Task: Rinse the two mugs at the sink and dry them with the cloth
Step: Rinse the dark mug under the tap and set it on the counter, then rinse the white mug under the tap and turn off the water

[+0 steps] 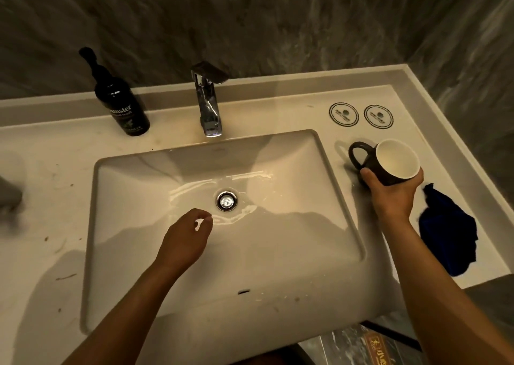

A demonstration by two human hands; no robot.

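Right now the mug (389,161), dark outside and white inside, is being held by the right hand (392,192) over the counter (319,109) just right of the sink (328,170). It is tilting, its open mouth facing up toward the camera, its handle pointing left toward the basin. The fingers are wrapping under and around the mug's body, thumb (371,177) pressing on the near side; the mug's inside is looking empty. Only one mug is showing in the view.

A dark blue cloth (447,236) is lying crumpled on the counter just right of the right forearm, near the counter's outer edge, not touching the mug.

The left hand (189,239) is hanging over the basin, near the drain (227,200) and a bit to its left, holding nothing; its fingers are curling loosely inward, thumb and forefinger nearly meeting. Whether it is touching the basin floor, cannot tell.

The basin floor is glistening wet around the drain. The chrome faucet (208,103) is standing at the back of the sink, no stream visible from it. A dark pump bottle (122,100) is standing upright left of the faucet. Two round coasters (343,114) are lying side by side on the counter behind the mug, well apart from it.
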